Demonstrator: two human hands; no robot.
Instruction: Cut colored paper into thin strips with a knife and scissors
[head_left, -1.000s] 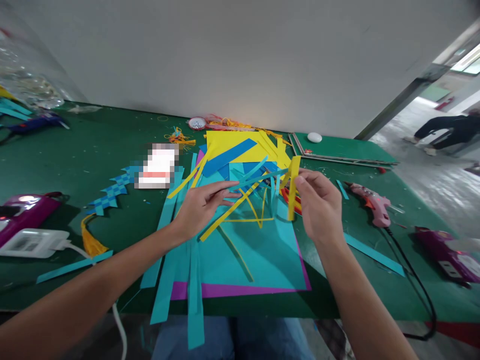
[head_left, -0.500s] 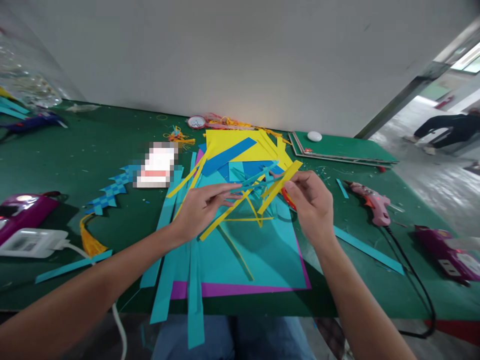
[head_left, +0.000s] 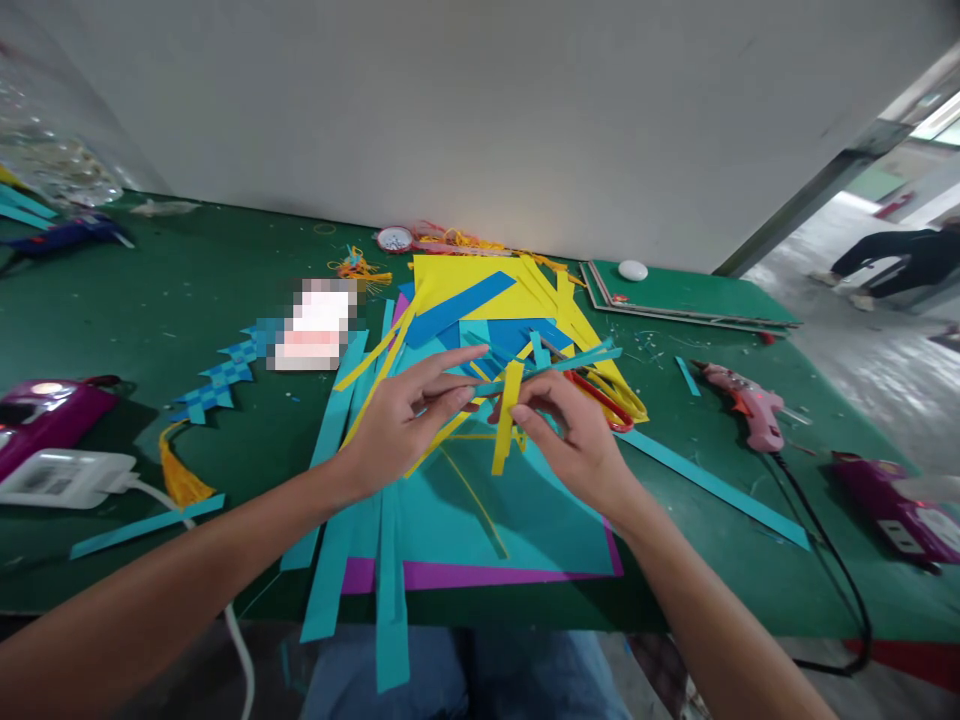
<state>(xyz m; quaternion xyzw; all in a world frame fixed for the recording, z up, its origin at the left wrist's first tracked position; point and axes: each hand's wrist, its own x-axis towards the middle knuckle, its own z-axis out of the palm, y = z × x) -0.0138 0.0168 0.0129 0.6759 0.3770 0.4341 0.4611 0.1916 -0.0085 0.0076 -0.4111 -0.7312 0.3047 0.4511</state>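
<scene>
My left hand (head_left: 401, 420) is closed, its thumb and fingers pinching the end of narrow teal paper strips (head_left: 577, 361). These stretch rightward above the paper pile and pass behind my right hand (head_left: 574, 430). A short yellow paper strip (head_left: 506, 425) stands nearly upright in the right hand's pinch, crossing in front of the teal ones. How the strips are joined is hard to make out. Just behind the right hand lie scissors with red handles (head_left: 616, 412). Below both hands are teal sheets (head_left: 480, 520) over a purple sheet (head_left: 517, 578).
Yellow sheets (head_left: 450, 275) and a blue strip (head_left: 469, 308) lie behind. A pink glue gun (head_left: 742, 400) rests at right, near a purple box (head_left: 892, 505). To the left are a blurred-out phone (head_left: 313, 325), a woven blue piece (head_left: 225, 380) and a yellow tassel (head_left: 184, 475).
My right hand has moved left and slightly down, bringing the yellow strip close to my left hand and turning it more upright. The scissors now show more fully.
</scene>
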